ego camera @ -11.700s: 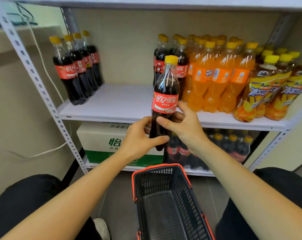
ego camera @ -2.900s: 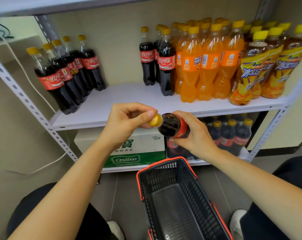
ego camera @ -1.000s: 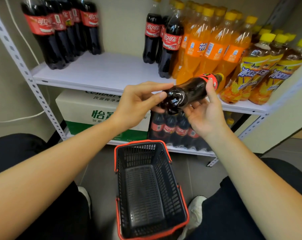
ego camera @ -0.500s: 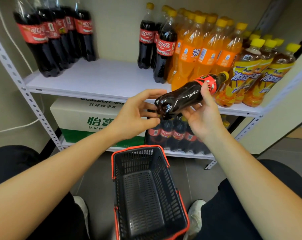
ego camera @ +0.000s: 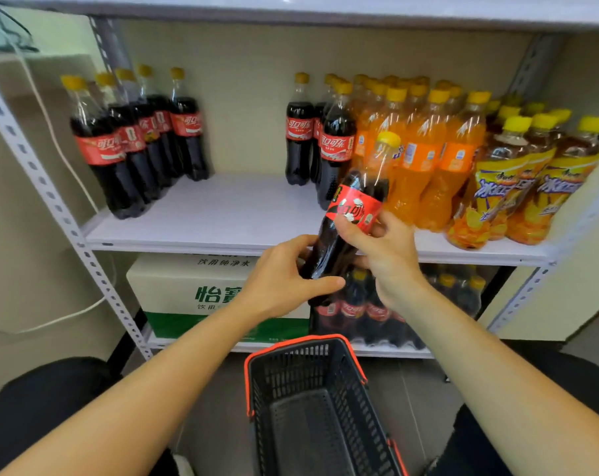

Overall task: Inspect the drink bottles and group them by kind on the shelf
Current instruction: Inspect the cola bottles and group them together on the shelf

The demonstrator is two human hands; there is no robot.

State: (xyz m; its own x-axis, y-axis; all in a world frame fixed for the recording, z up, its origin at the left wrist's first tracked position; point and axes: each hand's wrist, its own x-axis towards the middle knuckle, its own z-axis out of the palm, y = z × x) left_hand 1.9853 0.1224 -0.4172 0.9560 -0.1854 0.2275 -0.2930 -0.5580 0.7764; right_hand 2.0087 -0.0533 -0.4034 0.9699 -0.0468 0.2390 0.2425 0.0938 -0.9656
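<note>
Both hands hold one cola bottle [ego camera: 354, 207] in the air just in front of the front edge of the middle shelf [ego camera: 243, 207], right of its centre. The bottle leans, its yellow cap up and to the right and its base lower and to the left. The left hand [ego camera: 277, 280] curls round the lower body, with the thumb lying across the front near the base. The right hand [ego camera: 390, 259] grips the bottle round its middle, fingertips on the lower edge of the red label.

On the shelf, a row of cola bottles [ego camera: 133, 146] runs from the front left corner back toward the rear wall. A smaller cluster of cola bottles [ego camera: 320, 142] stands past the middle of the shelf, right against a block of orange soda bottles [ego camera: 428, 156]. Iced tea bottles [ego camera: 531, 180] with yellow wrappers fill the right end as far as the front right corner. The stretch of board between the two cola groups is bare.

On the lower shelf a white and green carton [ego camera: 188, 290] sits at the left and a wrapped pack of cola bottles [ego camera: 359, 314] sits beside it, partly hidden behind the hands. A black basket with a red rim [ego camera: 311, 407] stands on the floor between the person's knees, below the held bottle. A white cable [ego camera: 50, 132] hangs down the wall left of the rack
</note>
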